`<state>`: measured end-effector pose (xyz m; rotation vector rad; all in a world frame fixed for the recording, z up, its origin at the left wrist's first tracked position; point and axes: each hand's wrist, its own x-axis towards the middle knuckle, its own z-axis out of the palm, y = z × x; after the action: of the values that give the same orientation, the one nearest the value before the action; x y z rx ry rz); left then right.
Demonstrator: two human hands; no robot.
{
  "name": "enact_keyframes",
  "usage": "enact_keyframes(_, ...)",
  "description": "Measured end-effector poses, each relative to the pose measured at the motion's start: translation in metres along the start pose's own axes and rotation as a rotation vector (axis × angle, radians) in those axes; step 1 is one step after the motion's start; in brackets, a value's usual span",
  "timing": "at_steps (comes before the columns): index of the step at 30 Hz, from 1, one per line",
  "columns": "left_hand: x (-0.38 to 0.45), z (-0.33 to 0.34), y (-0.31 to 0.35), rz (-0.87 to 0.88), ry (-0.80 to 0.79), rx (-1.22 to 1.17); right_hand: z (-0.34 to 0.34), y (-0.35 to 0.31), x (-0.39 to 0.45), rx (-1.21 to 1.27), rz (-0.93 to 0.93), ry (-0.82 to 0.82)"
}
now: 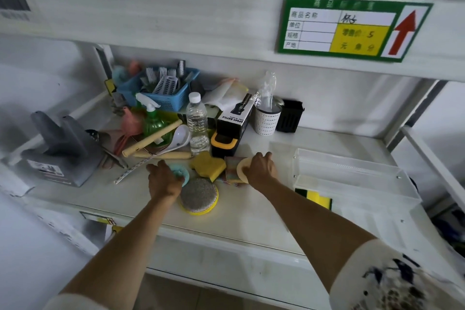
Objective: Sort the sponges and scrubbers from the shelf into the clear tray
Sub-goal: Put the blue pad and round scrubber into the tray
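Note:
On the white shelf, my left hand (164, 180) closes over a round light-blue scrubber (181, 174). My right hand (260, 168) grips a round beige sponge (242, 168), which lies on a striped multicolour sponge (232, 173). Between the hands sits a yellow sponge (208, 165). In front of it lies a round silver scrubber pad with a yellow base (198, 196). The clear tray (352, 176) stands at the right, and a yellow-and-green sponge (315, 197) shows at its near left corner.
Behind the sponges stand a water bottle (198, 125), a black spray-bottle box (235, 118), a yellow-and-black holder (223, 145), a white ladle (179, 137) and wooden handles (152, 139). A blue basket (161, 88) of brushes sits at the back. A grey object (59, 147) is at the left.

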<state>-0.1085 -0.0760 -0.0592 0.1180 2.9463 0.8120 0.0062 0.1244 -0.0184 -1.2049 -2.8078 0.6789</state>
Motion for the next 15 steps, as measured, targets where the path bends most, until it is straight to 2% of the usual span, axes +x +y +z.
enact_keyframes(3,-0.004,-0.004,0.01,0.013,0.032,-0.064,-0.005,0.002,-0.005,0.038,-0.019,0.029)
enact_keyframes(8,-0.017,-0.003,0.033,0.163,0.066,-0.166,-0.016,0.006,-0.014,0.131,-0.052,0.092)
enact_keyframes(15,-0.069,-0.007,0.124,0.348,0.087,-0.479,-0.067,0.023,-0.026,0.275,-0.138,0.322)
